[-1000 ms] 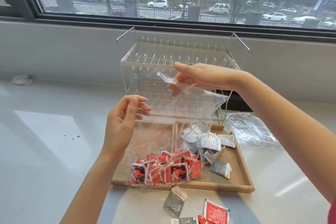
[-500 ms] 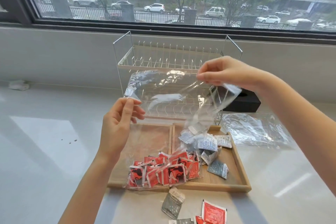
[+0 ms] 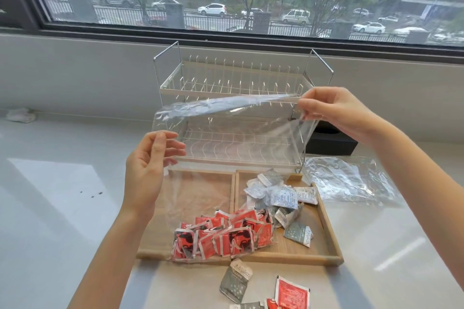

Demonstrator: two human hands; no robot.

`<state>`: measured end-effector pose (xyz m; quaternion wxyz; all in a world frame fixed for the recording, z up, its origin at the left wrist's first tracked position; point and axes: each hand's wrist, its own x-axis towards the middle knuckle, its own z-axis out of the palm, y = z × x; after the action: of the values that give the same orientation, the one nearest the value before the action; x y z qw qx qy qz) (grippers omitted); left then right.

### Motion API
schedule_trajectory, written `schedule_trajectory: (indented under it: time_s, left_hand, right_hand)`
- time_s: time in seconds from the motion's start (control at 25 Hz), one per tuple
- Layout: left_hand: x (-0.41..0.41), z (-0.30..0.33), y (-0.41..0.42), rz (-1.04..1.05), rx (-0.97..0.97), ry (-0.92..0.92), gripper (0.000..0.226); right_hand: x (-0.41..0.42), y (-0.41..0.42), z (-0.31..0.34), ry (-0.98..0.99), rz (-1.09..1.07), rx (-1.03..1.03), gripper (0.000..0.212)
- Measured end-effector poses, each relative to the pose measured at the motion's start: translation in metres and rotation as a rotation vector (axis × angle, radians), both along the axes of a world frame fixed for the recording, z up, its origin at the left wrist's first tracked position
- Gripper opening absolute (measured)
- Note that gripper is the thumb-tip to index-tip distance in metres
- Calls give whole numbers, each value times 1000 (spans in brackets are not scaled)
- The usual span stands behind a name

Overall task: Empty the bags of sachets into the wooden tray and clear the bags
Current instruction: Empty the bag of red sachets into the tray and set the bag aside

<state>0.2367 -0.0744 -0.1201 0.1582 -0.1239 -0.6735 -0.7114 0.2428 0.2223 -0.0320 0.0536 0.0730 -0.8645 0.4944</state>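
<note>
A clear plastic bag hangs stretched above the two-compartment wooden tray. My right hand pinches its upper right corner. My left hand grips its left edge, fingers curled on the film. Several red sachets lie bunched inside the bag's lower end, which rests on the front of the tray's left compartment. Grey and white sachets lie loose in the right compartment.
An empty clear bag lies on the counter right of the tray. A grey sachet and a red sachet lie in front of the tray. A white dish rack and a black box stand behind it.
My right hand has moved right and slightly down with the bag's corner, spreading the crumpled film out wide. My left hand has stayed in place.
</note>
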Motion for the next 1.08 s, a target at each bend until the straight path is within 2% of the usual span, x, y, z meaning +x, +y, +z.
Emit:
schedule_trajectory:
  time_s: [0.04,0.16,0.28,0.4,0.52,0.6,0.72,0.84,1.0,1.08]
  left_hand:
    - [-1,1,0,-5,-9,1,26]
    - [-4,1,0,8,-19,-1,25]
    - [-7,-1,-2,42,-15,-26,25]
    - [-10,-5,-2,47,-11,-51,24]
    - [-14,-14,-2,3,-17,-116,24]
    - [-13,-27,-1,-34,-63,-196,40]
    - [-1,-61,1,-60,-240,-371,62]
    - [19,-102,-3,-129,-526,-505,82]
    - [43,-143,-15,-240,-861,-496,120]
    - [45,-153,-17,-226,-982,-459,132]
  right_hand:
    - [-1,0,0,49,-34,-27,5]
    - [-5,-3,-7,163,-172,-180,11]
    - [-3,-5,-45,120,-314,-369,25]
    - [18,-14,-117,-71,-348,-232,37]
    - [51,-35,-180,-315,-216,-72,52]
    - [65,-45,-210,-362,-138,43,60]
    - [72,-53,-234,-295,-73,250,62]
    - [73,-54,-241,-267,-95,245,63]
    - [72,-59,-245,-315,-134,269,63]
    - [74,-61,-245,-334,-147,274,62]
